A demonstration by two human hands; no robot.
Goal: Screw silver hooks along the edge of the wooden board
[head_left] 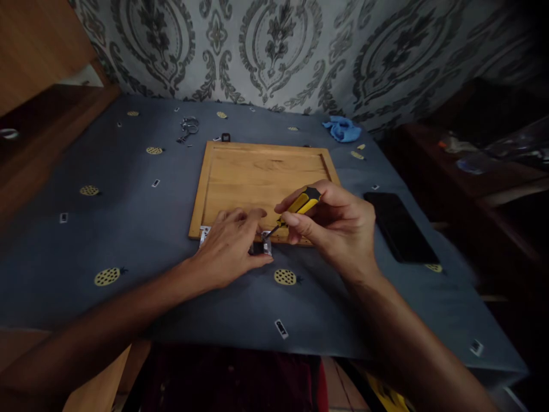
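Tablecloth, blue-grey and dotted with small yellow pineapples, covers the table. A wooden cabinet door lies flat on it, a framed panel with a sunken middle. Both of the person's hands are at its near edge.

The right hand is closed around a screwdriver with a yellow and black handle, thumb and fingers pinching the grip. The shaft slants down and to the left, with its tip at a small metal hinge on the near rail of the door. The left hand lies palm down just beside it, fingers spread over the door's edge and the thumb pressed against the hinge. It steadies rather than grips (whether anything sits under the palm I cannot tell). The two hands almost touch over the hinge.

A second hinge shows at the door's near left corner, just left of the left hand. A black phone lies face up to the right of the door. A crumpled blue cloth sits at the far right by the patterned wall, and a bunch of keys lies beyond the door's far left corner.
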